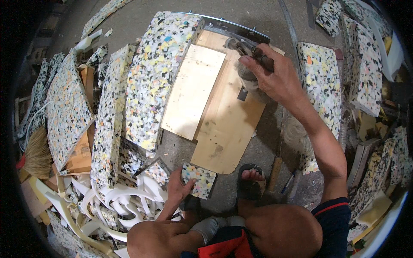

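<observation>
In my right hand (279, 75), raised over the far end of some pale wooden boards, is a spray gun (247, 71) with a metal nozzle and a round cup; my fingers wrap round its handle. My left hand (175, 189) is low, near my knees, with thumb and fingers on the left edge of a small square of speckled foam (201, 182). A light plywood board (193, 88) lies on top of a longer, yellower board (228, 133), which has a small dark rectangle (242, 94) on it.
Thick speckled foam slabs (157, 73) stand left of the boards, another foam slab (320, 81) lies to the right. White foam offcuts (133, 198) pile up near my left knee. A straw broom (38, 152) is far left. A wooden stick (274, 174) and pen (288, 184) lie by my right foot.
</observation>
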`<state>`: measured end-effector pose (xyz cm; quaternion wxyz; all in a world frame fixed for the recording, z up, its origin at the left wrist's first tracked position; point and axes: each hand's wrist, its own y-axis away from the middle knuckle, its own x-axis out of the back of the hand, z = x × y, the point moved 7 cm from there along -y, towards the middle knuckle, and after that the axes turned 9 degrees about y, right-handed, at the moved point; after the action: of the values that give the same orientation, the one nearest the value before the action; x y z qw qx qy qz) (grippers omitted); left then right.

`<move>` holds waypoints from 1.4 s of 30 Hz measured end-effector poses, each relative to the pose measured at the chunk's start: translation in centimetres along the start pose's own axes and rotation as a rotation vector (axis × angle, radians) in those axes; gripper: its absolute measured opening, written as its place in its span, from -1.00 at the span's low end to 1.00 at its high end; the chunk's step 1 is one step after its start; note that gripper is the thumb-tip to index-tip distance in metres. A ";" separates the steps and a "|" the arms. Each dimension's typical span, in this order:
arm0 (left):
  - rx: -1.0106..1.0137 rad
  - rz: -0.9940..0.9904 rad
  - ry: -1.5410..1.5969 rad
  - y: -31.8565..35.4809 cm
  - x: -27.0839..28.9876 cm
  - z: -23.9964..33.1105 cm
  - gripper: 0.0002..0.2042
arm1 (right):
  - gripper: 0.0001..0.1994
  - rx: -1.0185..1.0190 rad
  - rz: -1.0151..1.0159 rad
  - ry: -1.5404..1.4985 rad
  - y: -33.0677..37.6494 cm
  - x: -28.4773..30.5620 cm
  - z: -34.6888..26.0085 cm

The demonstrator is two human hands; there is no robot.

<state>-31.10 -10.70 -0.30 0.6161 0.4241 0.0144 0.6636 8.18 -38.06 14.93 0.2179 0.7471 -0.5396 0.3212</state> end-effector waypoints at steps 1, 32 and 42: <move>-0.020 -0.001 -0.018 0.0 0.0 0.2 -0.32 | -0.53 0.013 0.025 -0.007 0.1 0.0 0.0; 0.012 -0.082 0.012 -1.1 -0.1 -0.4 -0.29 | -0.57 0.067 0.057 0.085 0.6 -1.1 -0.3; 0.027 -0.080 0.052 -1.2 -0.4 -1.3 -0.25 | -0.57 0.057 0.033 0.103 0.0 -0.8 -0.3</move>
<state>-30.93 -10.06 -2.05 0.6357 0.4143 0.0563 0.6489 7.95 -37.37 14.58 0.2185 0.7266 -0.5306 0.3779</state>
